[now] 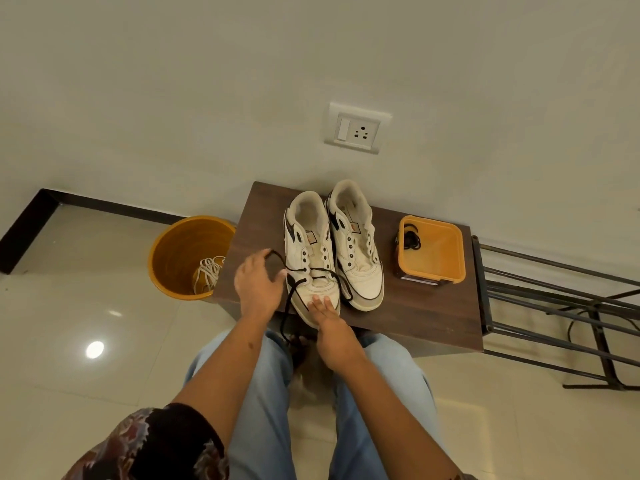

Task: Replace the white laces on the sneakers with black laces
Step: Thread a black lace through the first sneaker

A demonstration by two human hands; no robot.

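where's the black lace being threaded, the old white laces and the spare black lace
black lace (291,296): head view, on the strand hanging off the left sneaker's toe
white laces (207,274): head view, on the bundle inside the bucket
spare black lace (411,239): head view, on the coil in the container's corner

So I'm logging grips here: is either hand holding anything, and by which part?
The left hand pinches the black lace near its free end; the right hand only presses flat on the left sneaker toe.

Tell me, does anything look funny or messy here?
A little. The black lace runs through only the lowest eyelets of the left sneaker, and one end dangles off the table. The right sneaker has no lace. White laces lie tangled in the orange bucket.
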